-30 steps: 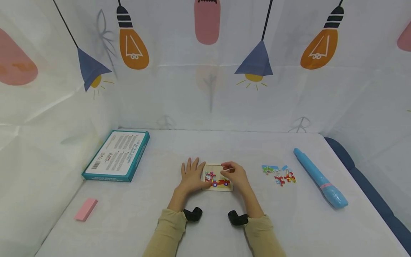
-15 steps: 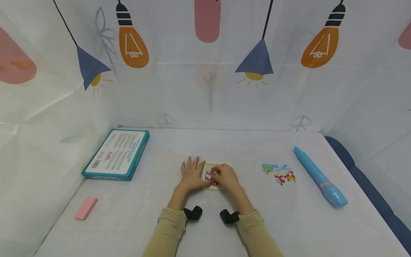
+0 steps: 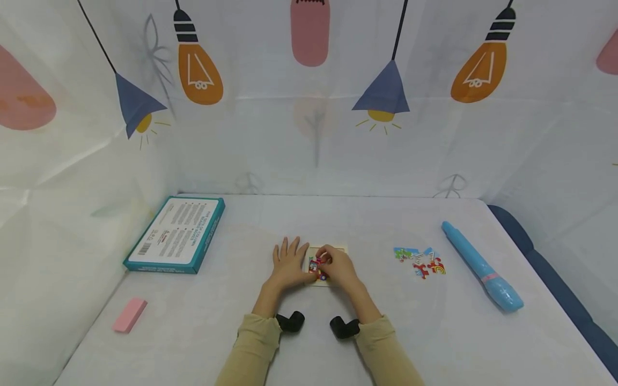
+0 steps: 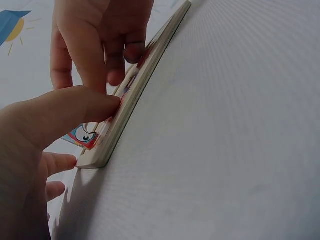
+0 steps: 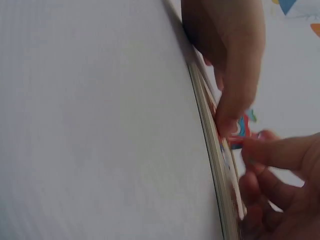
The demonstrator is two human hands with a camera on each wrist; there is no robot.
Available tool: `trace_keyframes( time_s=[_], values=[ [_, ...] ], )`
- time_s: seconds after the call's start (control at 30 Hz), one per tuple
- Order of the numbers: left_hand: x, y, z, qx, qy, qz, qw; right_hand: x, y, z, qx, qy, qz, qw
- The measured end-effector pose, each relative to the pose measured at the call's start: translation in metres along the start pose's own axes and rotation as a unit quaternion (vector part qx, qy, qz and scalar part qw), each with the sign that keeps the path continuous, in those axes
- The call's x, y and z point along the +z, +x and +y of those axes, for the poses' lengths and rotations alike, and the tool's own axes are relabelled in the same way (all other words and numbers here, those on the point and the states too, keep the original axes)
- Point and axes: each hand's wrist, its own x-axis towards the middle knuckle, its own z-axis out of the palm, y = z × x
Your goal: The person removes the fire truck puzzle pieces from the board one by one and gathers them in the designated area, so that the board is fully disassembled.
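Observation:
A small wooden puzzle board (image 3: 341,249) lies between both hands, showing part of a red vehicle picture. My left hand (image 3: 288,267) rests at its left side with fingers spread, its thumb pressing on the near edge. My right hand (image 3: 339,268) reaches over the board and pinches a puzzle piece (image 5: 241,127) between thumb and finger. In the left wrist view that piece (image 4: 84,136), with a printed eye, stands tilted up from the board beside the left thumb. The right hand hides much of the board's right part.
Several loose puzzle pieces (image 3: 421,259) lie right of the board. Beyond them is a light blue pen-shaped object (image 3: 483,268). A teal-edged box (image 3: 175,233) lies at the back left, and a pink block (image 3: 130,315) sits nearer on the left.
My right hand has moved left, from the board's right edge to over its middle, and its fingertips now work at the vehicle's left end. My left hand has stayed in place.

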Motion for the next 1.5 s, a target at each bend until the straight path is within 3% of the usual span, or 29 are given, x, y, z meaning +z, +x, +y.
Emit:
trace_keyframes(
  time_s=[0.17,0.47,0.73,1.07,1.5],
  values=[
    [-0.001,0.000,0.002,-0.003,-0.003,-0.004,1.0000,-0.012,-0.002,0.006,0.020,0.080,0.014,0.9965],
    [-0.004,-0.002,0.004,-0.007,-0.006,-0.006,0.9999,-0.040,-0.007,0.022,0.072,0.116,0.045,0.9896],
    [-0.004,-0.004,0.003,-0.002,-0.011,-0.008,0.9999,-0.066,-0.015,0.043,0.100,0.110,0.071,0.9864],
    [-0.004,-0.003,0.002,-0.002,-0.009,-0.013,0.9999,-0.097,-0.031,0.066,0.174,0.100,0.085,0.9759],
    [-0.003,-0.003,0.002,-0.001,-0.010,-0.007,0.9999,-0.120,-0.044,0.088,0.205,0.057,0.081,0.9738]
  ],
)
